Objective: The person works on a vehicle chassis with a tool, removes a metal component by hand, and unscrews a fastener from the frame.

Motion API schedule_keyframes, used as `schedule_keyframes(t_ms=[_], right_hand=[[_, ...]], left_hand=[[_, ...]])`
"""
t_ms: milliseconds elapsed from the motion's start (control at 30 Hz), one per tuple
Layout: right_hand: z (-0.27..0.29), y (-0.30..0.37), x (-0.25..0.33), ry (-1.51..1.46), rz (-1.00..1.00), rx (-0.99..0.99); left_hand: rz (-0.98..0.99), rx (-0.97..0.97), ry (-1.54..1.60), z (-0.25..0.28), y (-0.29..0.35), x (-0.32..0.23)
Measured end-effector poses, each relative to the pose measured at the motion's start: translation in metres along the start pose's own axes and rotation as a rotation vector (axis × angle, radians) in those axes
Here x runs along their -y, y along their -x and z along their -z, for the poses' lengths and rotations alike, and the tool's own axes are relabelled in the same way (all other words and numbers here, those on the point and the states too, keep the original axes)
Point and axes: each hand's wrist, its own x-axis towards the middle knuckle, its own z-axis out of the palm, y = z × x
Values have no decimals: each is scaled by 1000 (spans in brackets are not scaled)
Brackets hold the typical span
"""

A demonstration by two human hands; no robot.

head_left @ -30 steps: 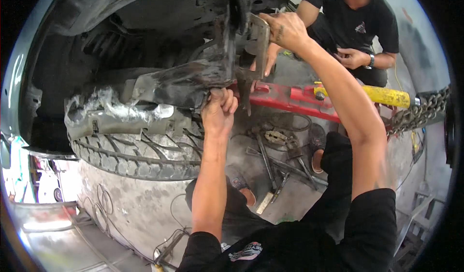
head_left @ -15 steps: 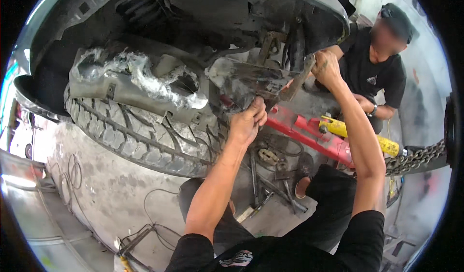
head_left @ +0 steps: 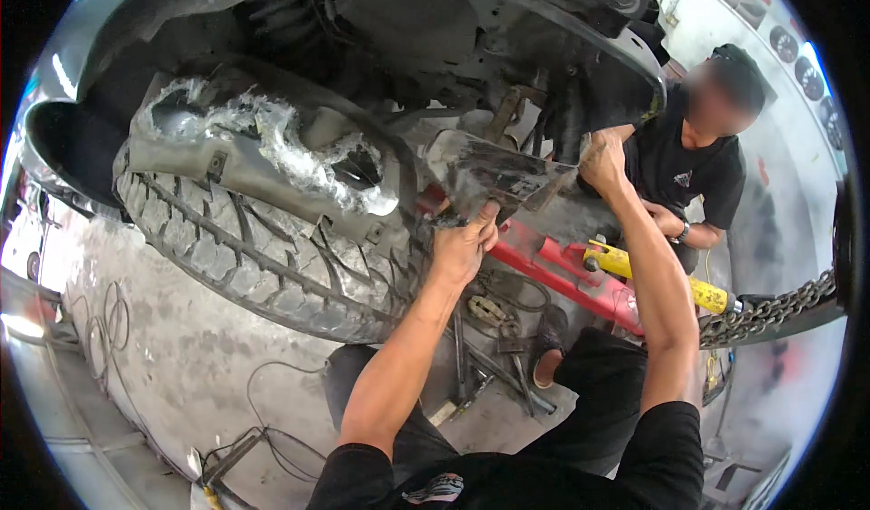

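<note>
A dark grey, scuffed piece of panel (head_left: 498,167) with bent edges is held between my two hands, beside the tyre. My left hand (head_left: 465,242) is closed on its near left edge, thumb on top. At its right end, my right hand (head_left: 603,161) is closed round the edge; most of those fingertips are hidden. Left of the panel stands a big treaded tyre (head_left: 263,256). Over the tyre lies a grey liner-like cover (head_left: 272,138) with two ragged holes and white, frayed edges.
A dark wheel arch (head_left: 598,29) curves overhead. Below my hands run a red steel beam (head_left: 571,279), a yellow cylinder (head_left: 625,265) and a chain (head_left: 770,306). Metal tools (head_left: 489,365) and hoses (head_left: 272,446) lie on the floor. A co-worker (head_left: 693,147) crouches at right.
The panel piece has shifted right and a little down, and its right-hand flap now shows less. My right hand has come down with it. My left hand keeps its hold. The view has shifted slightly.
</note>
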Motion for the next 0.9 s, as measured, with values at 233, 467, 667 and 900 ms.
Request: schedule_keyframes(t_ms=[233, 467, 667, 900], right_hand=[[40, -7, 35, -27, -146, 95], [27, -4, 29, -107, -117, 3], [22, -3, 30, -96, -74, -34], [29, -3, 35, -53, -187, 88]], left_hand=[[-34, 56, -31, -2, -1, -4], [-78, 120, -132, -2, -5, -8], [-42, 144, -185, -4, -5, -11], [-89, 101, -267, -8, -6, -10]])
